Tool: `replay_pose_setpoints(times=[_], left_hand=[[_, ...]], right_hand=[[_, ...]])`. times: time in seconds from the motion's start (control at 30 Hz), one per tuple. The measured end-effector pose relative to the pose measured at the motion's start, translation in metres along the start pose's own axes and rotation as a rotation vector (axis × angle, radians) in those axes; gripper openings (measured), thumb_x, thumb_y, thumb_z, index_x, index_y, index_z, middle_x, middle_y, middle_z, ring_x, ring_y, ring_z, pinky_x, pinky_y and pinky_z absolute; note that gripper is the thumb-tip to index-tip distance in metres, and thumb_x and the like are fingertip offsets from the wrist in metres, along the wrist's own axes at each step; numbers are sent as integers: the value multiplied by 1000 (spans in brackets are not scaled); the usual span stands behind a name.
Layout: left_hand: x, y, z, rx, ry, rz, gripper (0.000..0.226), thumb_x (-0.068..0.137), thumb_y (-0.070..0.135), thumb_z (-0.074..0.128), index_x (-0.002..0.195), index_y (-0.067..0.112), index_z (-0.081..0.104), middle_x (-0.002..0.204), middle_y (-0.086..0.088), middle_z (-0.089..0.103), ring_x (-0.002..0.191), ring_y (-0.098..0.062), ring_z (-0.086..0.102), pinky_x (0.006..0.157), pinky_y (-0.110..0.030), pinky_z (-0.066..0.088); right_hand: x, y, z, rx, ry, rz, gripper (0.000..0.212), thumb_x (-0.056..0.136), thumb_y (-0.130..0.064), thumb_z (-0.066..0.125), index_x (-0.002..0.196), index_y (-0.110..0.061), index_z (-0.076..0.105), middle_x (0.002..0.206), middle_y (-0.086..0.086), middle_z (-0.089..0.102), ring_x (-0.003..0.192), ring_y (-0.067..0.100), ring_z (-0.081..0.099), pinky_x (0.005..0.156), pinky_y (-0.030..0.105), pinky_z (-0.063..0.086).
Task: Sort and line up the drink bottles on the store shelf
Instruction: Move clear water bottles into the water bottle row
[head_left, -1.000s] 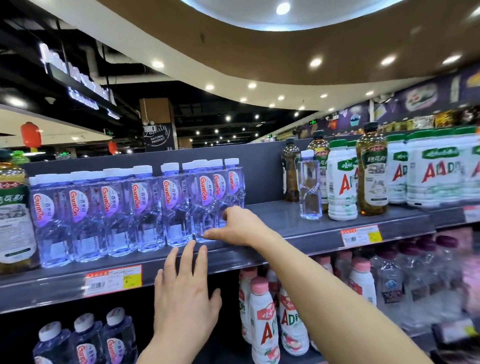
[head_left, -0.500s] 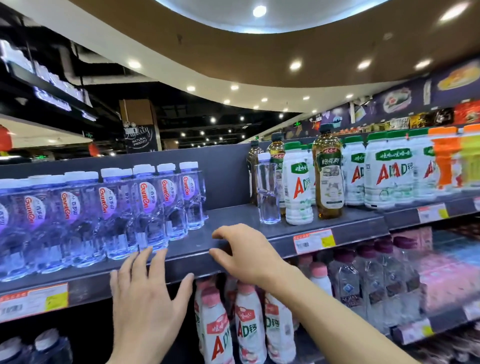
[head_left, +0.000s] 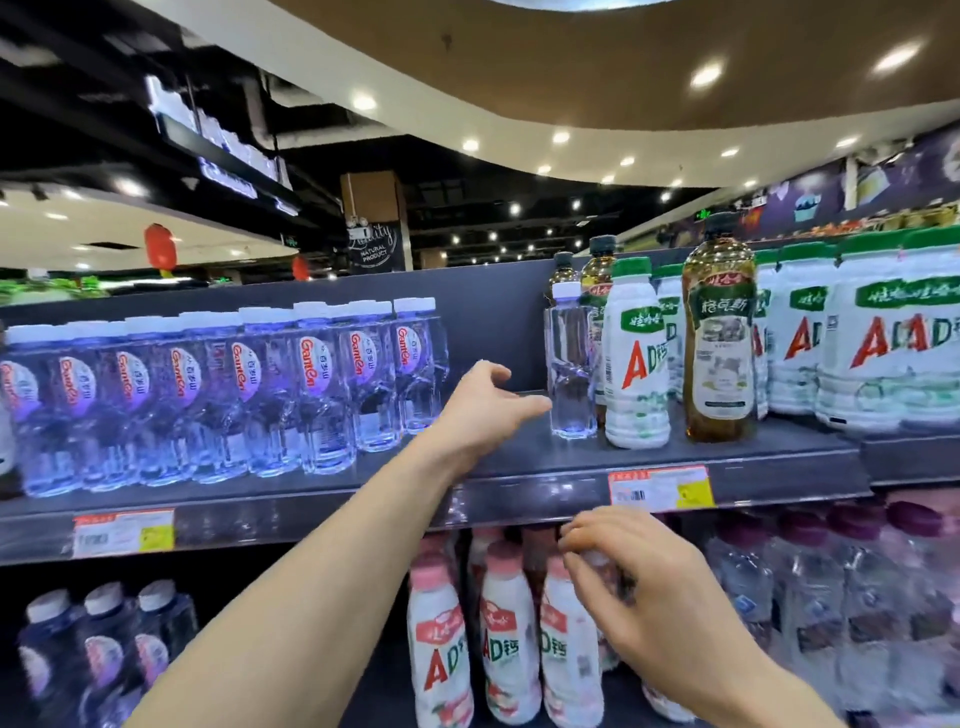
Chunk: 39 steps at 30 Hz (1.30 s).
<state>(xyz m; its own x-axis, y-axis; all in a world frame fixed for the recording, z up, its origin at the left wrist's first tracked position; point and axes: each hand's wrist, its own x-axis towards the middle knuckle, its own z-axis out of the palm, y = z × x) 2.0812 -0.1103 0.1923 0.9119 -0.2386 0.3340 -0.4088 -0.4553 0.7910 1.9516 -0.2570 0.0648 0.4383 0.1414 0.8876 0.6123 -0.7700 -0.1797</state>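
Note:
A lone clear water bottle (head_left: 569, 364) with a white cap stands on the upper shelf (head_left: 519, 457), next to white AD milk bottles (head_left: 636, 358) and a brown tea bottle (head_left: 719, 338). My left hand (head_left: 483, 405) reaches over the shelf with thumb up and fingers straight. Its fingertips stop just left of the clear bottle's base. A packed row of Ganten water bottles (head_left: 218, 389) fills the shelf's left part. My right hand (head_left: 628, 577) hangs below the shelf edge in front of pink-capped AD bottles (head_left: 506, 623). Its fingers are loosely curled and blurred, with nothing plainly held.
More green-capped AD bottles (head_left: 883, 338) crowd the upper shelf at the right. Price tags (head_left: 660, 486) sit on the shelf's front edge. The lower shelf holds dark-capped clear bottles (head_left: 831, 597) at the right and small water bottles (head_left: 104, 649) at the left.
The view has shifted right along the shelf. My left hand rose from below the edge and reached toward the clear bottle. My right hand left the shelf edge and dropped to the lower shelf.

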Motion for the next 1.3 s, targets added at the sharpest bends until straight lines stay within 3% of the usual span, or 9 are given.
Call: replay_pose_setpoints(times=[0.13, 0.23, 0.37, 0.47, 0.63, 0.77, 1.03, 1.1, 1.3], left_hand=[[41, 12, 40, -55, -42, -76, 87, 76, 35, 87, 143, 10, 38, 129, -7, 59, 112, -23, 61, 97, -39, 52], [58, 14, 59, -103, -41, -80, 82, 57, 43, 94, 120, 14, 49, 114, -2, 67, 103, -19, 66, 94, -39, 55], [103, -19, 81, -157, -42, -43, 97, 35, 62, 91, 116, 19, 61, 106, 4, 74, 94, -13, 72, 90, -41, 60], [84, -4, 74, -229, -70, -45, 92, 39, 48, 97, 114, 13, 60, 104, -1, 75, 94, -16, 73, 89, -41, 60], [60, 8, 49, -283, -236, -109, 26, 84, 6, 80, 89, 14, 56, 81, 2, 65, 71, -11, 64, 62, -25, 54], [59, -3, 26, -352, -381, -182, 16, 96, 7, 65, 100, 18, 55, 124, -7, 67, 95, -15, 63, 86, -29, 51], [60, -19, 17, -457, -492, -182, 27, 99, -2, 55, 119, 15, 61, 128, -4, 66, 118, -17, 63, 111, -35, 43], [54, -15, 19, -411, -455, -144, 40, 91, 1, 68, 128, 14, 59, 127, -3, 69, 119, -17, 65, 105, -34, 48], [54, -13, 34, -113, -235, 49, 54, 70, 24, 89, 111, 16, 55, 107, -3, 74, 101, -17, 71, 97, -41, 56]], right_hand=[[-22, 10, -8, 22, -14, 20, 11, 84, -18, 75, 92, -26, 73, 96, -23, 68, 88, 5, 67, 73, 23, 53], [-32, 12, -14, 32, -31, 41, 12, 84, -21, 74, 92, -29, 72, 96, -25, 67, 89, 2, 67, 72, 23, 53], [-37, 15, -22, 28, -16, 75, 9, 84, -22, 73, 91, -28, 75, 96, -24, 69, 89, 1, 67, 70, 22, 54], [-37, 16, -25, 42, -16, 92, 9, 88, -29, 65, 90, -28, 74, 95, -24, 69, 88, 1, 68, 67, 21, 55], [-35, 16, -20, 64, -28, 99, 11, 89, -32, 65, 92, -28, 75, 96, -24, 69, 90, 0, 68, 70, 19, 54], [-27, 11, -14, 83, -24, 104, 10, 88, -31, 64, 91, -29, 74, 93, -23, 69, 86, 0, 66, 71, 10, 47], [-24, 4, -4, 132, -16, 100, 11, 88, -30, 63, 92, -27, 73, 94, -25, 67, 87, -1, 66, 73, 20, 51], [-24, 3, -5, 139, -2, 119, 11, 88, -31, 63, 92, -28, 73, 93, -26, 67, 87, -2, 65, 74, 17, 50], [-18, -2, -13, 158, -23, 198, 13, 88, -35, 63, 92, -31, 74, 93, -25, 68, 83, 2, 67, 72, 14, 49]])
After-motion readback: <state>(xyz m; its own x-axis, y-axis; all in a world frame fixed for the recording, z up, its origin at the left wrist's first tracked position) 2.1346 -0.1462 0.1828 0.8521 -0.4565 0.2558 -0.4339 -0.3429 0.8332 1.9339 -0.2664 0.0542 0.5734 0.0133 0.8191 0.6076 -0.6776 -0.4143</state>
